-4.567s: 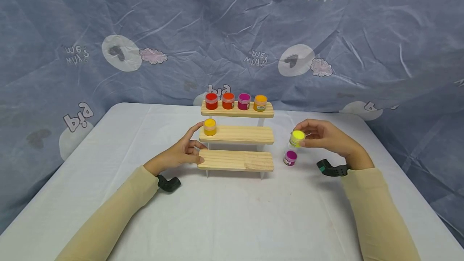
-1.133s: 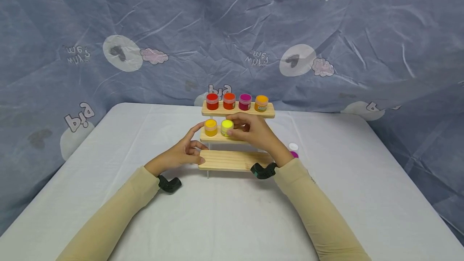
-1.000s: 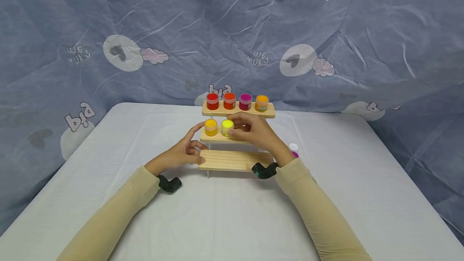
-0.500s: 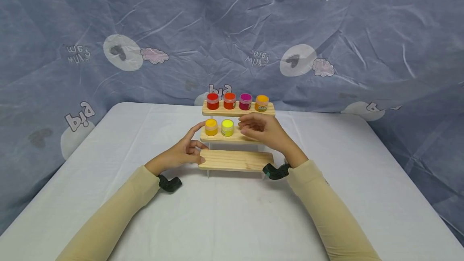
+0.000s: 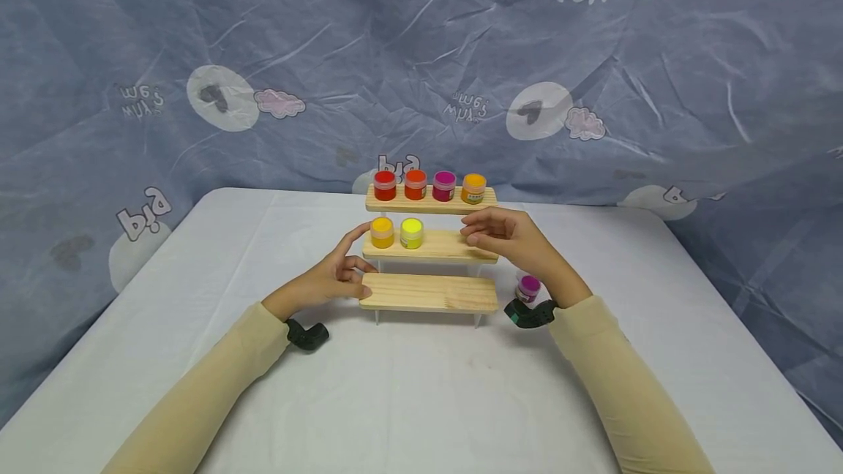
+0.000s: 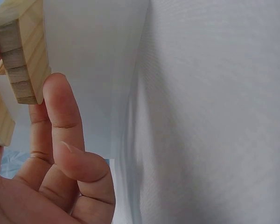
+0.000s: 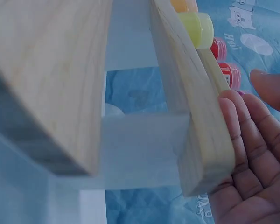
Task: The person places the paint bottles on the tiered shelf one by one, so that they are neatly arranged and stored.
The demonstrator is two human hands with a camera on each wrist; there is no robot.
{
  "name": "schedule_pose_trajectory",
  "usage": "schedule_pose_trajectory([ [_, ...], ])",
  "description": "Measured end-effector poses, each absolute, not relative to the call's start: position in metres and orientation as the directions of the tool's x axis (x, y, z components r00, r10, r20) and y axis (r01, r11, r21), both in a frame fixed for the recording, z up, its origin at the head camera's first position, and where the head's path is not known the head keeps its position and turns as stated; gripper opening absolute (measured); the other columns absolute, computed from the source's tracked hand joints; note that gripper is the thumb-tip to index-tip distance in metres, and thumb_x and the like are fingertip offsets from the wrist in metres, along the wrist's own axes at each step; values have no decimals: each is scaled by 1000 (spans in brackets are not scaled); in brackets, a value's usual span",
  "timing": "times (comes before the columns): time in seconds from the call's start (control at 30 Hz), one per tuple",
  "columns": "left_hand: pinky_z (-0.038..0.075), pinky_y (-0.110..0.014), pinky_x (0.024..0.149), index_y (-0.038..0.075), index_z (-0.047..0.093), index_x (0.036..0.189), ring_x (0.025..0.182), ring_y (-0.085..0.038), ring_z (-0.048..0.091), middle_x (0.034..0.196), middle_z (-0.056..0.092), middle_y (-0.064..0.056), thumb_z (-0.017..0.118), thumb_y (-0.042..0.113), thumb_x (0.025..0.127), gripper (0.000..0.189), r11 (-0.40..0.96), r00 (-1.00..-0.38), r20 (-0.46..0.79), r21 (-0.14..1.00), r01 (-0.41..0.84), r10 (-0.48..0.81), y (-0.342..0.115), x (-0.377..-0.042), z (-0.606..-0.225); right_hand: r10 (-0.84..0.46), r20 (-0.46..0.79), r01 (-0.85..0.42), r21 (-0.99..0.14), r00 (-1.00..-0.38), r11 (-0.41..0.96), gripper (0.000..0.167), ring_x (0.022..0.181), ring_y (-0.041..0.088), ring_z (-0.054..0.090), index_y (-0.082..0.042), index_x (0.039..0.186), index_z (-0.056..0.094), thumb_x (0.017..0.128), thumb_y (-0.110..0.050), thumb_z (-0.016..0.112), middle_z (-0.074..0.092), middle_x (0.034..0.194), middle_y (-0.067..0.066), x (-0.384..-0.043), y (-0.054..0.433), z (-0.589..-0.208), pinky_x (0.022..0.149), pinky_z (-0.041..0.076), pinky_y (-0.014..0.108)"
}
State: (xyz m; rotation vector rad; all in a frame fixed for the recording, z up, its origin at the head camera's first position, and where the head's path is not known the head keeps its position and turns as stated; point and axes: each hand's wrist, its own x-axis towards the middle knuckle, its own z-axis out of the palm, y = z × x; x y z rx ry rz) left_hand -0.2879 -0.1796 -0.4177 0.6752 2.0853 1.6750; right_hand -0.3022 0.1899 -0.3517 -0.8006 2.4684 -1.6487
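Note:
A three-tier wooden stand (image 5: 428,292) with clear supports is in the middle of the head view. My left hand (image 5: 329,278) grips its left end, thumb on the lowest shelf and fingers beneath or beside it; the left wrist view shows fingers against the plank (image 6: 35,51). On the middle shelf, a bright yellow paint jar (image 5: 411,234) stands right of an orange-yellow jar (image 5: 382,233). My right hand (image 5: 510,238) holds nothing and is by the right end of that shelf, its fingers loosely extended. The right wrist view shows the fingers (image 7: 245,135) beside the plank edge.
On the top shelf stand a red jar (image 5: 385,186), an orange-red jar (image 5: 416,186), a purple jar (image 5: 444,186) and an orange jar (image 5: 473,189). Another purple jar (image 5: 527,289) is on the white tablecloth (image 5: 421,393), partly behind my right wrist. A printed curtain (image 5: 408,57) hangs behind.
My right hand carried the bright yellow jar from the table's right side to the middle shelf, let it go, then moved away rightward. My left hand stays on the stand.

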Motion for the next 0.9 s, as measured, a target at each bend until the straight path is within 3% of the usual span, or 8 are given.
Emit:
schedule_pose_trajectory([
  [0.27,51,-28,78,27,-1,175,79,-16,61,127,65,-23,77,-1,92,117,178,-812,14,973,144,583,-180,-288,-419,-429,232,-369,-890,-873,268,31,105,8,74,14,131,66,103,2,69,74,124,26,-294,213,-349,95,57,23],
  [0.53,51,-28,79,27,-1,175,81,-17,62,129,64,-24,78,-1,92,118,178,-813,11,974,140,582,-180,-289,-420,-379,249,-368,-886,-891,283,28,104,8,75,11,127,68,103,-1,71,79,114,4,-288,239,-353,92,58,23],
  [0.7,51,-28,79,27,-1,175,81,-17,61,131,63,-25,77,0,92,117,176,-815,8,975,134,580,-180,-288,-420,-353,245,-356,-887,-903,294,22,103,9,76,3,124,72,102,-1,72,79,113,3,-289,255,-358,91,59,24],
  [0.9,50,-28,79,27,-2,175,82,-17,62,132,63,-26,77,0,93,117,183,-816,3,974,133,578,-180,-287,-419,-333,238,-343,-888,-912,307,23,101,7,76,5,124,71,103,-2,72,79,110,-5,-291,269,-364,91,58,22],
])
